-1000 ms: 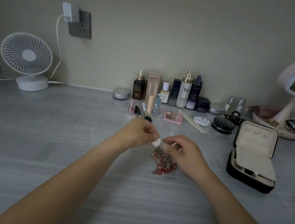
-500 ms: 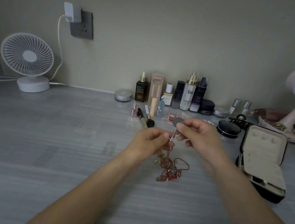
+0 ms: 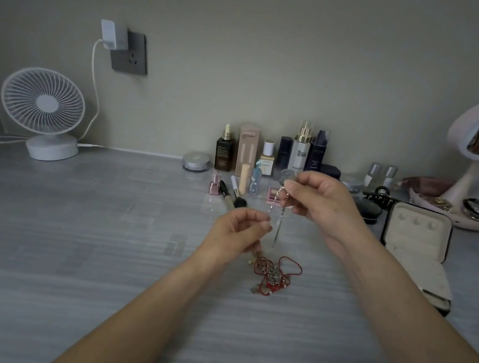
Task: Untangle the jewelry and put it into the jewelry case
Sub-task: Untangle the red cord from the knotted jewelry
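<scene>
R hand is holding up a silver chain, thumb & forefinger pinching its top end, other fingers loosely curled. L hand, lower & just to the left, is pinching a strand of the same chain w/ thumb & forefinger tips, remaining fingers half-curled. The chain is hanging down btwn the hands into the jewelry tangle (red cords, small beads, metal bits), which is lying on the grey worktop just below the hands. The jewelry case is sitting open on the worktop to the right, apart from the tangle, lid upright, cream lining showing. Cosmetics bottles are standing along the back wall; a white fan is standing far left.
</scene>
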